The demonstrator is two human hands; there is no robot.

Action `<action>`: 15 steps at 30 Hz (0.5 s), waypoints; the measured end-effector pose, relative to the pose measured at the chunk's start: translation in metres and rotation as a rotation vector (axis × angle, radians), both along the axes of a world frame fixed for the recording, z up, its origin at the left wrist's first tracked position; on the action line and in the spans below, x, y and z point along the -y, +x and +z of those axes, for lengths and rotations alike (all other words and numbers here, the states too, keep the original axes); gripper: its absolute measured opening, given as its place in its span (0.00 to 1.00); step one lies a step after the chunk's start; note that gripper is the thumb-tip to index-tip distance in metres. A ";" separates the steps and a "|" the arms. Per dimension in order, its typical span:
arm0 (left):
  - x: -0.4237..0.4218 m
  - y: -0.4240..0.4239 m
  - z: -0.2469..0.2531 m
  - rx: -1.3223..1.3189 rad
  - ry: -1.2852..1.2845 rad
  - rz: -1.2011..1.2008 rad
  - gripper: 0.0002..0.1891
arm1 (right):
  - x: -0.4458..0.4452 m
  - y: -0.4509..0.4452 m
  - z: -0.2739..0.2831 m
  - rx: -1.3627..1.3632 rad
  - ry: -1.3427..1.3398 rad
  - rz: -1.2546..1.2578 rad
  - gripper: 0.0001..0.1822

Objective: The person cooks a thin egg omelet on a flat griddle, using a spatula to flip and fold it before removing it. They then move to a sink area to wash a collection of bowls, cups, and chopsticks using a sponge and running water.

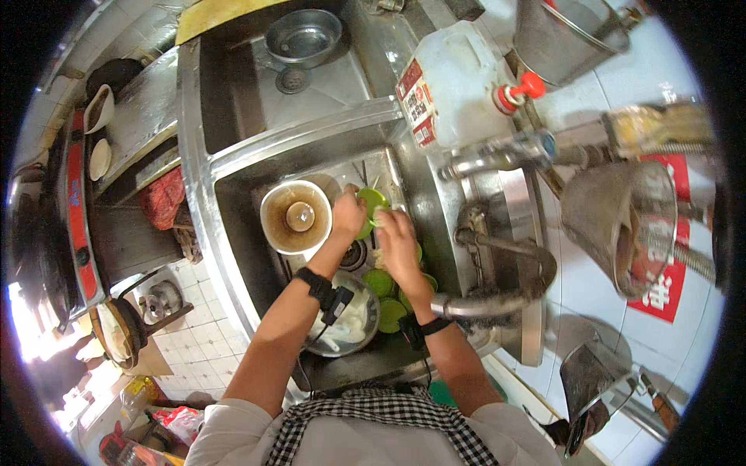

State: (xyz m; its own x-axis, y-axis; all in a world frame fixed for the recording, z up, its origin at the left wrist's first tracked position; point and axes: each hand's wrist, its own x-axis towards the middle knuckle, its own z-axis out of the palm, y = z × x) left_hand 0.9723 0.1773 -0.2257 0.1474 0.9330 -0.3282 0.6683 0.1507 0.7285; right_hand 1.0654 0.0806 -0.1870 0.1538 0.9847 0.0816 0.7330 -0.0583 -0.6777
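Note:
Over the stainless steel sink, my left hand grips a green cup by its side. Against the same cup is my right hand, its fingers bent and slightly blurred; whether they hold anything is hard to tell. Several more green cups stand in the basin below my right hand. A white container with brownish liquid and a round thing inside is left of my left hand. Under my left forearm lies a metal bowl with white items. Thin sticks, perhaps chopsticks, rest near the basin's far side.
A second basin holds a metal bowl. A large plastic jug with a red cap stands at the sink's right edge, beside a metal faucet. A curved pipe reaches in near my right wrist. A gas burner is at left.

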 end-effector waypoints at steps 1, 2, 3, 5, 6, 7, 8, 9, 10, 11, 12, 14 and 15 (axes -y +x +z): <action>0.014 -0.007 0.010 0.082 0.028 0.005 0.11 | 0.003 -0.012 0.007 0.129 0.062 0.094 0.20; 0.029 -0.013 0.020 0.148 0.083 0.016 0.12 | 0.014 -0.018 0.019 0.163 0.096 0.232 0.21; 0.037 -0.025 0.026 0.123 0.032 -0.011 0.15 | 0.025 -0.023 0.029 0.182 0.136 0.271 0.19; 0.058 -0.052 0.013 0.603 -0.162 -0.044 0.16 | 0.046 -0.014 0.032 0.212 0.314 0.459 0.15; 0.066 -0.059 0.028 0.709 -0.459 -0.089 0.13 | 0.053 -0.002 0.039 0.346 0.364 0.550 0.10; 0.073 -0.068 0.039 0.652 -0.676 -0.076 0.13 | 0.058 -0.003 0.049 0.273 0.339 0.588 0.09; 0.078 -0.070 0.033 0.670 -0.755 -0.013 0.15 | 0.062 -0.007 0.060 0.274 0.364 0.578 0.09; 0.087 -0.071 0.025 0.686 -0.836 0.050 0.16 | 0.064 -0.013 0.073 0.274 0.385 0.565 0.09; 0.095 -0.057 0.059 0.632 -0.823 0.392 0.18 | 0.063 -0.016 0.074 0.323 0.297 0.493 0.09; 0.107 -0.052 0.039 0.548 -0.526 0.328 0.18 | 0.063 -0.021 0.073 0.356 0.322 0.434 0.10; 0.117 -0.045 0.041 0.408 -0.224 0.287 0.19 | 0.064 -0.028 0.073 0.384 0.342 0.378 0.10; 0.129 -0.055 0.048 0.407 -0.060 0.334 0.17 | 0.081 -0.030 0.079 0.309 0.363 0.441 0.11; 0.127 -0.046 0.109 0.416 -0.320 0.201 0.14 | 0.089 -0.013 0.072 0.250 0.434 0.494 0.12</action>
